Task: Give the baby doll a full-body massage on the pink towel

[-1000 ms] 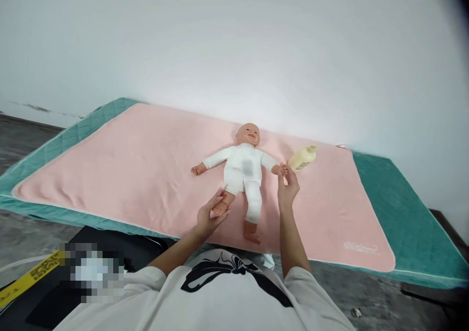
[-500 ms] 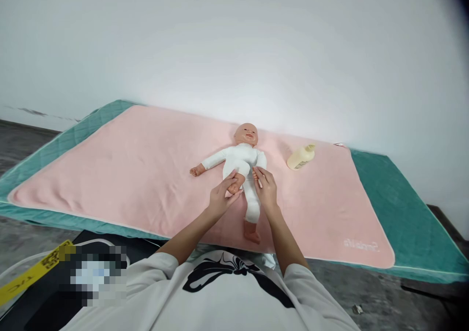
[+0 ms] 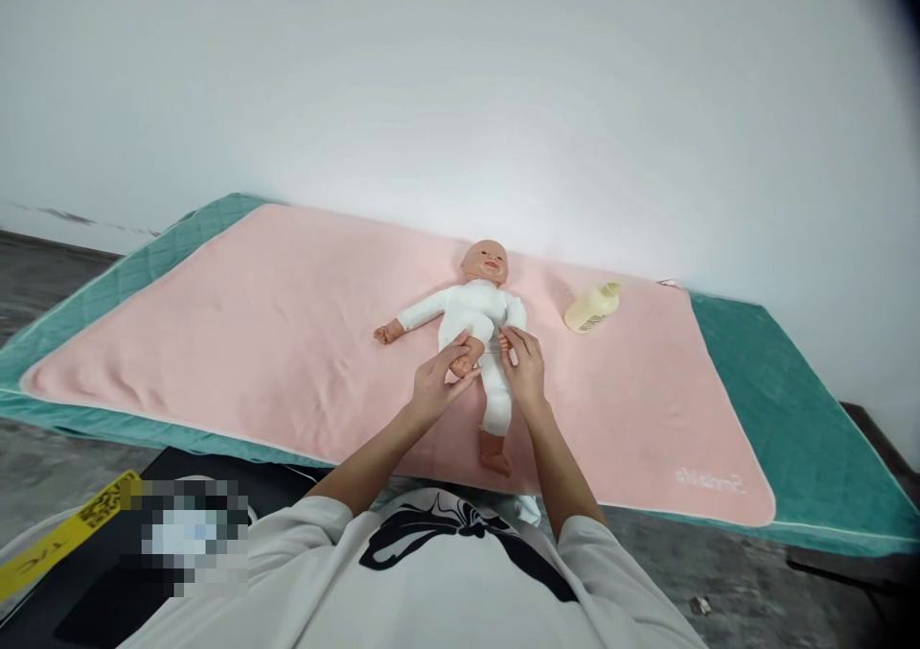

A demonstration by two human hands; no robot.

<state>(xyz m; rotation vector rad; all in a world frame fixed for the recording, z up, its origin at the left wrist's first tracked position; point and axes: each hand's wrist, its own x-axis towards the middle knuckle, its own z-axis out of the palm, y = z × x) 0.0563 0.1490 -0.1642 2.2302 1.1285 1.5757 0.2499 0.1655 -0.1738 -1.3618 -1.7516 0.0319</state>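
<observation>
A baby doll (image 3: 471, 306) with a bald head and white cloth body lies on its back, head away from me. My left hand (image 3: 436, 381) is closed around the doll's raised foot, that leg bent up over its belly. With finger and thumb, my right hand (image 3: 526, 369) holds the doll's small hand, which my fingers partly cover. The doll's other leg (image 3: 495, 409) stretches toward me between my forearms, and its other arm (image 3: 421, 312) reaches out to the left.
Under the doll spreads a pink blanket (image 3: 237, 333) over a green padded mat (image 3: 754, 381). A cream pump bottle (image 3: 593, 308) stands tilted-looking right of the doll. A white wall (image 3: 460, 103) rises behind. At lower left are a black surface (image 3: 107, 572) and a yellow strap (image 3: 64, 539).
Almost nothing differs. Both hands keep the same holds on the doll; the view has shifted very slightly.
</observation>
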